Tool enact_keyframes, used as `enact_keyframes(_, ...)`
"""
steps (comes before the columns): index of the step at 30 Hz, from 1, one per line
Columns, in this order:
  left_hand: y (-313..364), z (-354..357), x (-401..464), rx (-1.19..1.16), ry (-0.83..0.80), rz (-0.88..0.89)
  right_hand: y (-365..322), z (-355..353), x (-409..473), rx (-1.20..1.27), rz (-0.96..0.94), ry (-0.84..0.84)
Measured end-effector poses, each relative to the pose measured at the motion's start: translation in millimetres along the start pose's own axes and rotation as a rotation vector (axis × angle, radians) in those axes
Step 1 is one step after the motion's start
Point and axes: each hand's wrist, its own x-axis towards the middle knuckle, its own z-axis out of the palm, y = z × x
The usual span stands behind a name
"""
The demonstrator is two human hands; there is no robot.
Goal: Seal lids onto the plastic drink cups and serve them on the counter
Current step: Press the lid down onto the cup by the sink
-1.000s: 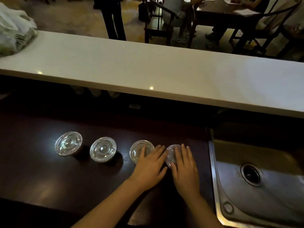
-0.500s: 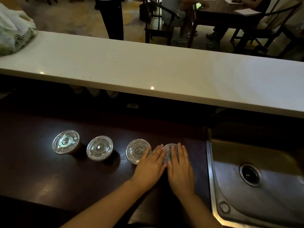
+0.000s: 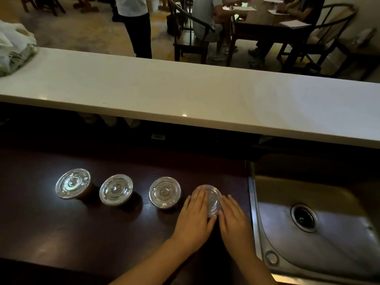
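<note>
Several plastic drink cups with clear round lids stand in a row on the dark wooden worktop (image 3: 61,233). The rightmost cup (image 3: 212,199) sits between my two hands. My left hand (image 3: 195,217) lies flat over the left side of its lid, and my right hand (image 3: 234,219) presses on the right side. The other lidded cups stand free at the far left (image 3: 73,183), left of the middle (image 3: 116,190) and just left of my hands (image 3: 165,192). The raised white counter (image 3: 185,93) runs across behind the worktop.
A steel sink (image 3: 308,219) with a round drain lies directly right of my right hand. A white plastic bag (image 3: 12,50) rests on the counter's left end. Beyond the counter a person stands and others sit at a dark table with chairs.
Both hands have spread apart to the sides of the rightmost lid, so its centre now shows. My left hand has moved off the third cup.
</note>
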Motion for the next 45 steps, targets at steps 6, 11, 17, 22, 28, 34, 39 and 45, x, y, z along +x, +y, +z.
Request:
enact_keyframes(6,-14,6,-5,-0.039,-0.036,0.155,2,-9,-21,-0.062,-0.072,0.077)
enact_keyframes(11,-8,15,-13,-0.143,0.008,0.015,12,6,3,0.05,-0.141,-0.114)
enact_keyframes(17,-8,16,-11,-0.105,0.012,0.012,20,31,1,0.154,-0.088,-0.143)
enact_keyframes(22,-12,12,-7,-0.095,0.004,0.06,22,34,5,0.127,-0.131,-0.078)
enact_keyframes(28,-24,4,-4,-0.054,-0.067,0.172,10,40,-7,0.148,-0.022,-0.059)
enact_keyframes(34,-23,9,-13,-0.282,-0.062,0.155,7,32,-18,0.241,-0.014,-0.056)
enact_keyframes(39,-25,10,-24,-0.406,-0.085,0.142,9,20,-23,0.134,-0.099,0.004)
enact_keyframes(45,-17,18,-34,-0.852,0.098,-0.197,21,10,-16,-0.092,-0.48,0.098)
